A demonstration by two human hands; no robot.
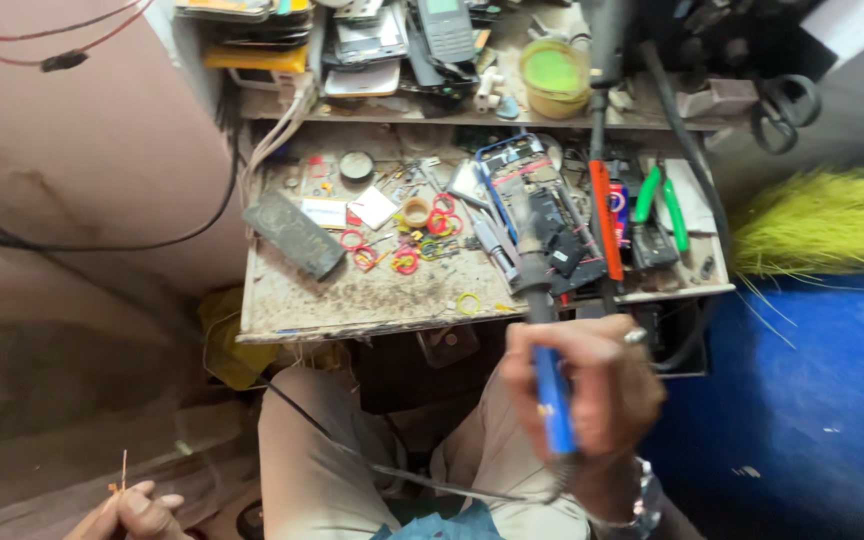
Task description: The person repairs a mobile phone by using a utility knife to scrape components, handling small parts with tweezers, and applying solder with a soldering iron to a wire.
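My right hand (592, 390) gripping blue-handled soldering iron (550, 385), fist closed round handle, tip pointing up over cluttered wooden tabletop (352, 300). My left hand (132, 512) pinching thin copper wire strand (123, 470) upright, low at left, well apart from iron. Green-handled pliers (660, 205) lying on tabletop.

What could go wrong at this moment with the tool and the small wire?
The right hand holds a blue-handled soldering iron whose tip hangs over a crowded bench; it may touch the open phone. Its cord crosses the lap and might snag. The left hand pinches a thin wire far from the tip.
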